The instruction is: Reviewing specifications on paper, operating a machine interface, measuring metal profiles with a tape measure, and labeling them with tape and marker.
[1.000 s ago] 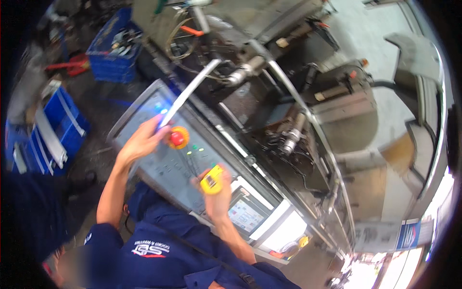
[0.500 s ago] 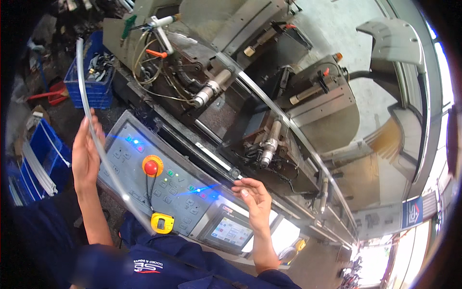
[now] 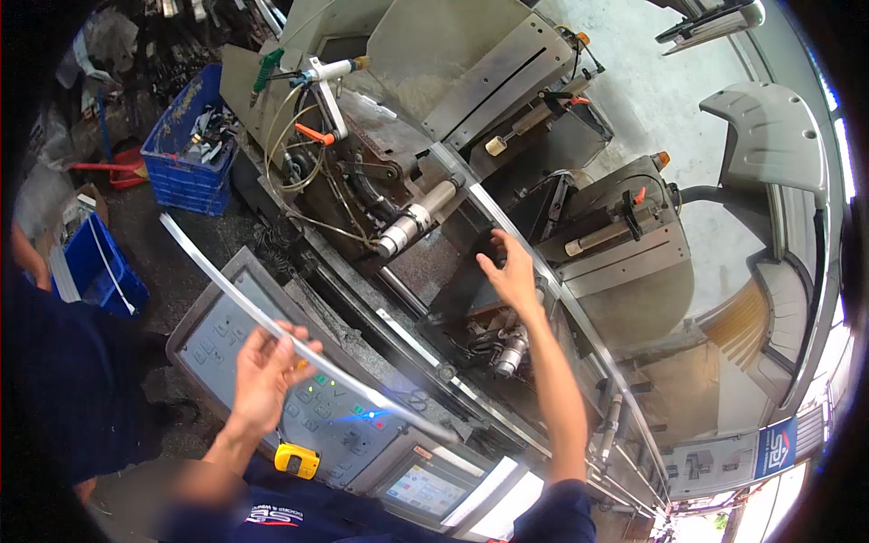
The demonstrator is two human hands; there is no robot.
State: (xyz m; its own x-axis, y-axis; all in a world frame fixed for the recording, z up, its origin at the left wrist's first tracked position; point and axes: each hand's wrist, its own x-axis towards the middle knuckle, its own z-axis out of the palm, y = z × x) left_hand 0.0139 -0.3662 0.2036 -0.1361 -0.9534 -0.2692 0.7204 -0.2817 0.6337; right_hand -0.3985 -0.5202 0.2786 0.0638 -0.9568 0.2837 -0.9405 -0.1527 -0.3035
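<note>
A long, thin, pale strip [image 3: 226, 285], apparently a length of profile, slants over the grey control panel [image 3: 213, 330]. Near its middle my left hand [image 3: 262, 380] grips it between thumb and fingers. Farther off, my right hand [image 3: 511, 276] reaches over the saw-like machine with fingers apart and nothing visible in them. It is beside a long aluminium profile [image 3: 489, 206] that runs across the machine, just above a metal clamp cylinder [image 3: 513, 351]; I cannot tell if it touches either. A yellow tape measure [image 3: 297, 460] rests at the panel's near edge.
Clamp cylinders [image 3: 421, 217] and metal plates [image 3: 625, 262] stand along the machine. A screen [image 3: 424, 489] is at the panel's right. Blue crates [image 3: 188, 181] with offcuts sit at left, near a red dustpan [image 3: 127, 169]. Another person [image 3: 68, 380] stands at the left.
My left hand has moved right and nearer, swinging the strip from steep to slanting across the panel. My right hand has gone from the panel's far edge out over the machine.
</note>
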